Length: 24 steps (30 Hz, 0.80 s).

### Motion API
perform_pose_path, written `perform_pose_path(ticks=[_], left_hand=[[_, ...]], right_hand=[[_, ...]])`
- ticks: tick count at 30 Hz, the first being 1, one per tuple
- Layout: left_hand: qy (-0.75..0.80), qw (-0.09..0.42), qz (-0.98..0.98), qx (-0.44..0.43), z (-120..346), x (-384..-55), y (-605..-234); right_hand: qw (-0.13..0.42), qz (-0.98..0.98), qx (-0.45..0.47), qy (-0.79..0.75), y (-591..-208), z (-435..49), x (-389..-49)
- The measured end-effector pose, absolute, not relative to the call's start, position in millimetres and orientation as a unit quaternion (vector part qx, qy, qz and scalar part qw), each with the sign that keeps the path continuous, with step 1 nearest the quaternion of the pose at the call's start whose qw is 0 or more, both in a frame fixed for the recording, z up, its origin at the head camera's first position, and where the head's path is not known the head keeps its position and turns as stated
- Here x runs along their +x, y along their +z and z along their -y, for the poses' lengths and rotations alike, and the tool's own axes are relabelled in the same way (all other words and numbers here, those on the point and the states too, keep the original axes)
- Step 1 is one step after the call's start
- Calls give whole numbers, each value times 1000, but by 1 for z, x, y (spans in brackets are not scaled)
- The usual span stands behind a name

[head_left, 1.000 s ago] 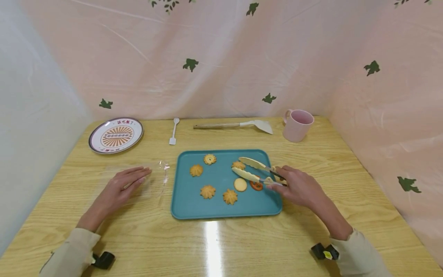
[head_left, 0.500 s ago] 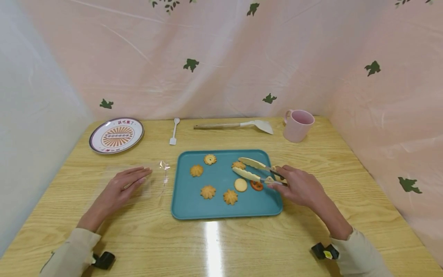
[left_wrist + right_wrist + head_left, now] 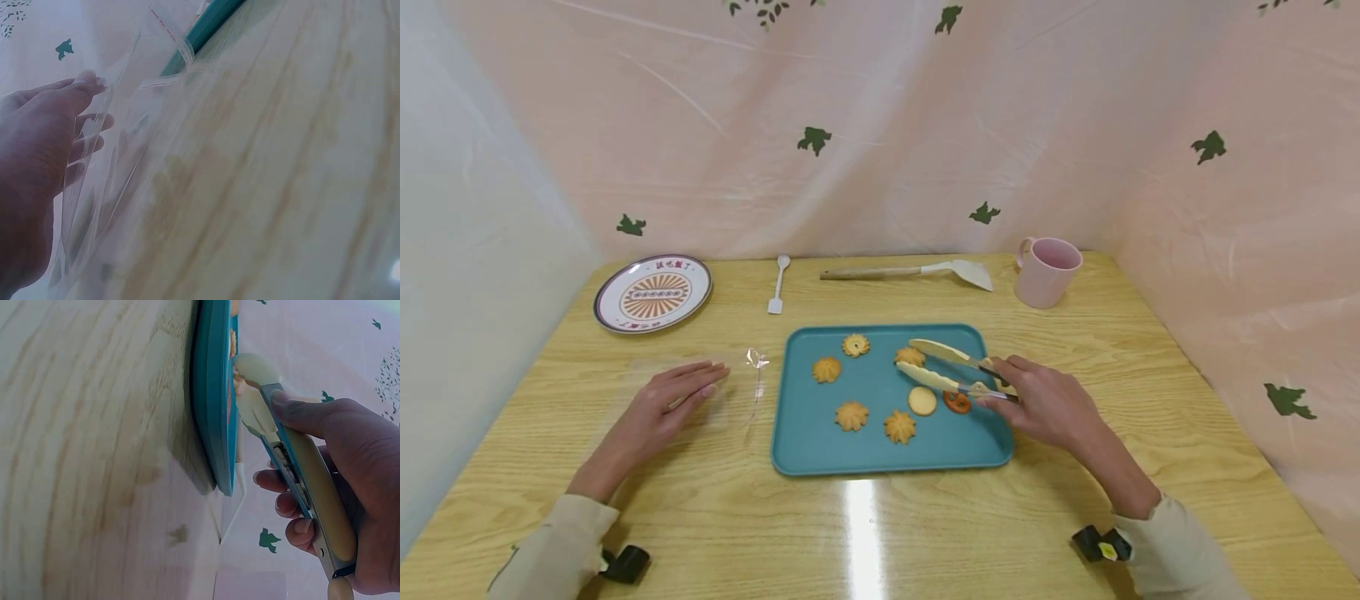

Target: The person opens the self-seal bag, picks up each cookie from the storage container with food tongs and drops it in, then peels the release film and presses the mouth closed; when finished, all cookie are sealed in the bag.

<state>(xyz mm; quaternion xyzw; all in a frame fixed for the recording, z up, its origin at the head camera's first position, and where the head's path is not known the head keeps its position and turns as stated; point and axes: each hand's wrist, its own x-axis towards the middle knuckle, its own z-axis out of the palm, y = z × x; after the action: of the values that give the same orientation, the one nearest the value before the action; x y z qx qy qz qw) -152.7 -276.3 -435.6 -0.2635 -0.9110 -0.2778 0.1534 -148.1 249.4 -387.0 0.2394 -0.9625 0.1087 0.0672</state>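
Observation:
In the head view, my right hand (image 3: 1045, 398) grips a pair of tongs (image 3: 934, 377) with pale scalloped tips. The tips straddle a flower-shaped cookie (image 3: 910, 357) on the teal tray (image 3: 805, 446). In the right wrist view, thumb and fingers wrap the tongs' handles (image 3: 319, 494). Left of the tray, my left hand (image 3: 658, 408) holds a clear plastic bag (image 3: 748, 392), its fingers nearly straight. The left wrist view shows the bag (image 3: 134, 125) raised off the table, with thumb and fingers at its film; the exact contact is hard to see.
Also on the tray lie several flower-shaped cookies (image 3: 852, 416), a round biscuit (image 3: 922, 401) and a pretzel (image 3: 957, 402). Along the back stand a plate (image 3: 653, 294), a small white spoon (image 3: 778, 285), a wooden-handled spatula (image 3: 906, 272) and a pink mug (image 3: 1047, 272).
My right hand and the tongs have shifted slightly left, and the cookie between the tips has moved left with them. My left hand and the bag look unchanged.

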Motion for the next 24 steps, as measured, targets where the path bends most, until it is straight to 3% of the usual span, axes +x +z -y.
perform_pose_path(ticks=[24], left_hand=[[-284,162,904,-276,277,-153,-435]], right_hand=[[102,938,307,126,-387,-204,-159]])
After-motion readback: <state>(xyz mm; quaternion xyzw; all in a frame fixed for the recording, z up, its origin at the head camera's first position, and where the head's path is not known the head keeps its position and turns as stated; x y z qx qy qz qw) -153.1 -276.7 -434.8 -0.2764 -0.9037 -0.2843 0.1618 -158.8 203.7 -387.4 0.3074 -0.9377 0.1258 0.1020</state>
